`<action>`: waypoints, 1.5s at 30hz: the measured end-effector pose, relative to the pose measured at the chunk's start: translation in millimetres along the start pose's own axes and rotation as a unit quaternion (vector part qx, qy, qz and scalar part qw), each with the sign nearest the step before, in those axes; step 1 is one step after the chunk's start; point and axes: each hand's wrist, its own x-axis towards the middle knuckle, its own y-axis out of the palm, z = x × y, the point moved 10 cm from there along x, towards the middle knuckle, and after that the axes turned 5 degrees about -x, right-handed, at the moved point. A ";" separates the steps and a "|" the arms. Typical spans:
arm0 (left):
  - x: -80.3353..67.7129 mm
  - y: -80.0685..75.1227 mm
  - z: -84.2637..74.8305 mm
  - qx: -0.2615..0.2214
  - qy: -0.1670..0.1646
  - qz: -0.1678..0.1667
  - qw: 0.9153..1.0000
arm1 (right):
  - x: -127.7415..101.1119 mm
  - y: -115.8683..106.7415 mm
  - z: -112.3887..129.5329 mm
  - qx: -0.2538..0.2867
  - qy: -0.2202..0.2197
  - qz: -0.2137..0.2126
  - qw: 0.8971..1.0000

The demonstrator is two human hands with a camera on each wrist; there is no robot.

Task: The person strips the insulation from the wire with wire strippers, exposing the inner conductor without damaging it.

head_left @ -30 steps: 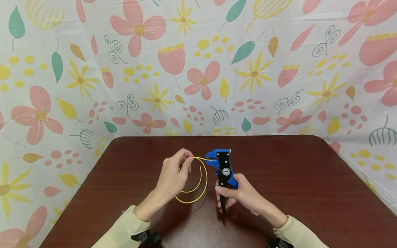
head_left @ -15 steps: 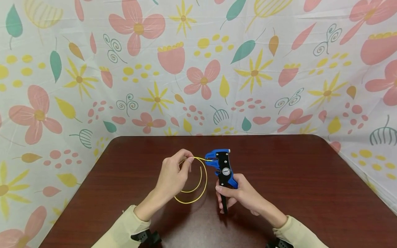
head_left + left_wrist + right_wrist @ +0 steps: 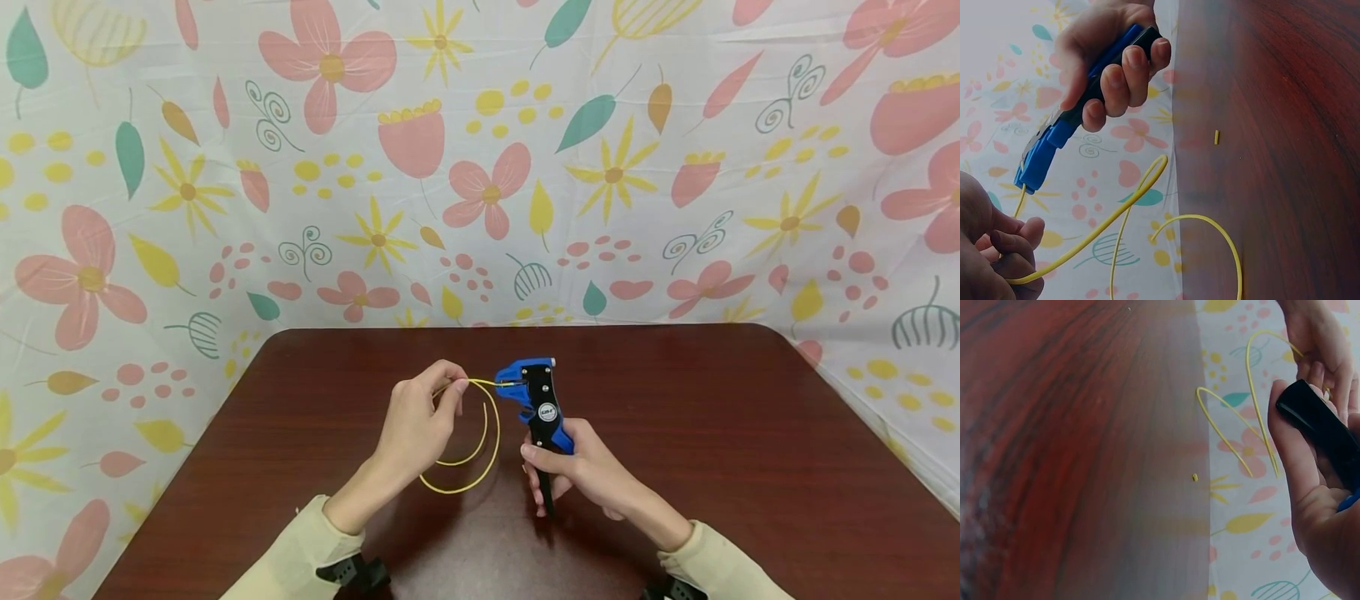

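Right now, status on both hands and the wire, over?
Left hand pinches yellow wire. Right hand grips blue wire stripper, wire end in its head. Small yellow offcut on table; nothing obstructing.

wire (image 3: 480, 433) end hidden inside the stripper head (image 3: 525, 379), strand too small to tell

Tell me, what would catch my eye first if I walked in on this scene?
Probably the blue wire stripper held upright in the right hand at the middle of the dark red table. The left hand pinches a looping yellow wire whose end sits in the tool's head. Behind hangs a bright flower-print cloth.
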 end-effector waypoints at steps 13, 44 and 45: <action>-0.6 1.6 0.8 -0.009 -0.002 0.004 1.000 | 0.5 -0.7 2.1 -0.003 -0.015 -0.004 1.000; -0.2 3.0 -2.6 -0.020 0.001 0.007 1.000 | -0.3 -4.2 5.2 -0.007 -0.007 -0.048 0.999; -0.1 2.9 -2.7 -0.020 0.001 0.006 1.000 | -0.4 -4.4 5.1 -0.007 -0.005 -0.049 0.999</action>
